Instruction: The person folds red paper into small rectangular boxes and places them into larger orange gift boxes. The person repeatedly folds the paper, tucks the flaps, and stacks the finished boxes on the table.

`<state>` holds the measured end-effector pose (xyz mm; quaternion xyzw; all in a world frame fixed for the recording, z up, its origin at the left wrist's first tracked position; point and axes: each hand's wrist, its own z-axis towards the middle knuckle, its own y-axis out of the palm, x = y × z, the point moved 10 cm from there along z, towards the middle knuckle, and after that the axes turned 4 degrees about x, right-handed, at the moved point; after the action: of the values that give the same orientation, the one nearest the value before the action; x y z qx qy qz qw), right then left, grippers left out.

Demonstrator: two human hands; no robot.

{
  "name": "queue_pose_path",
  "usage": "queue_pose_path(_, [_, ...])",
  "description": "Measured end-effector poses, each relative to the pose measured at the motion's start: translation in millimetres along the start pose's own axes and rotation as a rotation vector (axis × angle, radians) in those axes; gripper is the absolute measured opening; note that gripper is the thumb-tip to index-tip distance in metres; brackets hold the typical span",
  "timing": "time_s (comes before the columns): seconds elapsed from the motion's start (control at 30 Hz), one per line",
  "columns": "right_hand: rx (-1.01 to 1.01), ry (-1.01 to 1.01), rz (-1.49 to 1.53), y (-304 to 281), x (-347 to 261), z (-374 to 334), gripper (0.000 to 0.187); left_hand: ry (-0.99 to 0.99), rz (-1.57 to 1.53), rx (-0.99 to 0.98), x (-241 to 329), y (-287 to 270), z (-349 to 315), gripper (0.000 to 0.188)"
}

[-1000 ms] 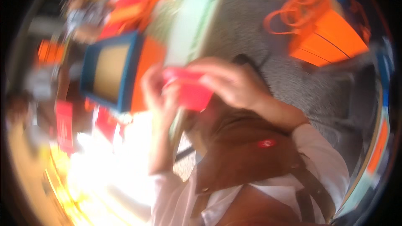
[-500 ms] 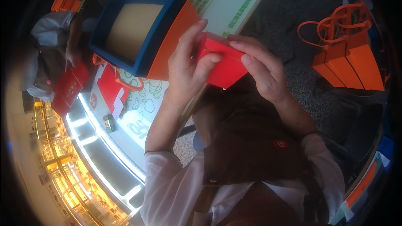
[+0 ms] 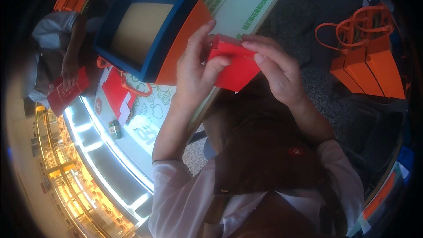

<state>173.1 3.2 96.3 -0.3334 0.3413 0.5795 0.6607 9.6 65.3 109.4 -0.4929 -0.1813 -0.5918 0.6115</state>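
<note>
Between my hands is a small red cardboard box (image 3: 238, 71), held above the table's edge and my lap. My left hand (image 3: 196, 64) grips its left side, thumb across the front and fingers behind. At the upper right of the box, my right hand (image 3: 280, 68) pinches the top edge between thumb and fingers. Just left of my left hand stands a large orange box with a blue rim (image 3: 187, 11), tilted toward the left, with a tan inside. A flat red carton blank (image 3: 115, 91) lies on the table below it.
A small green box (image 3: 114, 129) sits on the patterned table (image 3: 158, 125). On the right stand several orange gift bags with handles (image 3: 368, 70). Across the table at left, a co-worker's hand (image 3: 69, 72) holds a red carton (image 3: 66, 94). A lit display case (image 3: 119, 167) runs along the lower left.
My hands and the red box stay nearly in place. The co-worker's red carton has turned and shifted slightly, and their hand now lies over it.
</note>
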Motion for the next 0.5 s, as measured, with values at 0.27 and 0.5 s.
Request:
queue_pose_path(0.27, [0.041, 0.052, 0.085, -0.1, 3.9, 2.1, 0.027, -0.053, -0.044, -0.022, -2.2, 0.1, 1.4, 0.091])
queue_pose_path(0.5, [0.046, 0.022, 0.037, 2.2, 2.9, 0.3, 0.027, -0.057, -0.002, -0.023, -1.6, 0.6, 2.0, 0.089])
